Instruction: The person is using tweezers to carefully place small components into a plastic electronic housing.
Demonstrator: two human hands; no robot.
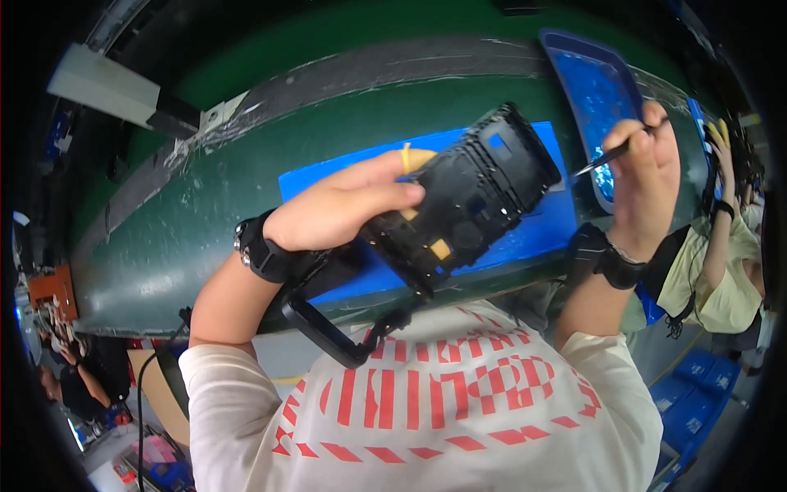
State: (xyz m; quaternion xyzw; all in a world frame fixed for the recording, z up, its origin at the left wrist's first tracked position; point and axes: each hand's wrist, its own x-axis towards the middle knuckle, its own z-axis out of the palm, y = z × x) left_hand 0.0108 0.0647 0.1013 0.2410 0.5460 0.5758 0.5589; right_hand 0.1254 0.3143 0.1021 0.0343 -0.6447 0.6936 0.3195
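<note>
My left hand (348, 201) grips a black plastic housing (471, 193) by its left edge, thumb on top and a yellow band round one finger. The housing is tilted, showing ribs, recesses and a small tan patch. A black open frame (332, 332) hangs below it, near my shirt; how the two join is hard to see. To the right, my right hand (643, 176) is raised, pinching dark pointed tweezers (605, 158). Their bright tip points left, near the housing's right end, with a visible gap between.
A blue mat (545, 221) lies under the housing on the green table (164, 254). Behind my right hand sits a blue tray (566, 70) with small shiny pieces inside. A white post (106, 86) stands far left. Other people (717, 271) are at both sides.
</note>
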